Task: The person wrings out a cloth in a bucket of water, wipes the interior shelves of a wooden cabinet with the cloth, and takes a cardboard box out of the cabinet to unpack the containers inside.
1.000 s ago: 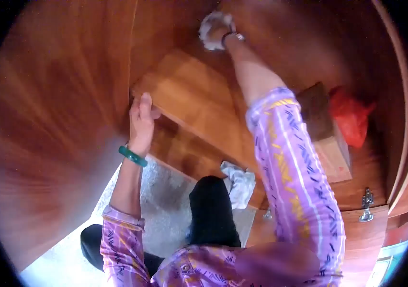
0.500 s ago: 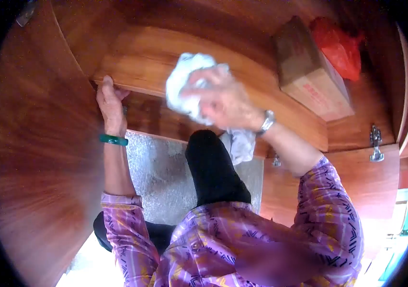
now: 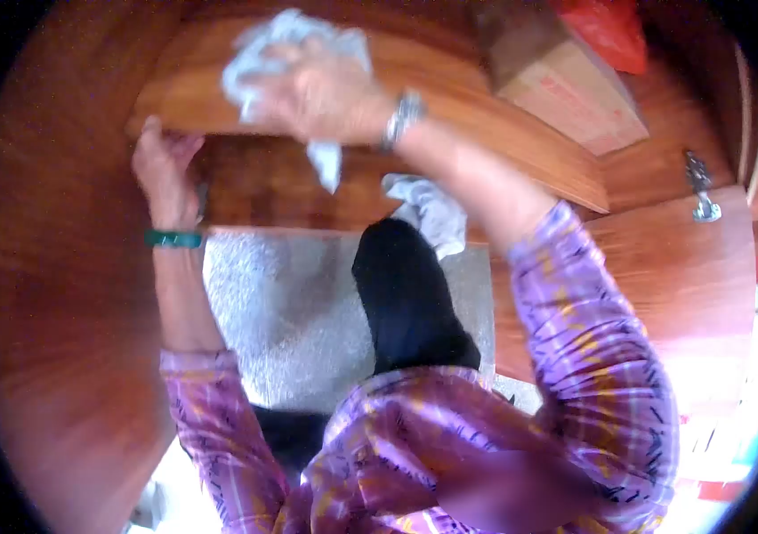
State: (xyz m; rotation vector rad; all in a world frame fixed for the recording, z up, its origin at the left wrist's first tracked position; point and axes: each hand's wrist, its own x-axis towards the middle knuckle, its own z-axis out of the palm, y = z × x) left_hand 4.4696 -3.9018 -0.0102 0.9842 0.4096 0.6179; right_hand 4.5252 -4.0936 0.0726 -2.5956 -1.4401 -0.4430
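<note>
Cloth (image 3: pixel 259 49) beneath right fingers (image 3: pixel 278 96)

**Striped purple shirt (image 3: pixel 415 409) against red-brown wood**

Pale lines, yellow dashes and dark flecks pattern its fabric. I notice a glossy green round bangle (image 3: pixel 173 238), a crumpled pale-blue cloth (image 3: pixel 259 53), a honey-brown flat wooden shelf (image 3: pixel 450 93), a tan cardboard box (image 3: pixel 575 98) with reddish print, and a bright red plastic bag (image 3: pixel 612 34).

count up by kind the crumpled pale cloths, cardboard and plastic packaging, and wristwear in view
Crumpled pale cloth: 2
Brown cardboard box: 1
Red plastic bag: 1
Green bangle: 1
Shiny silver wristband: 1
Total: 6
</note>
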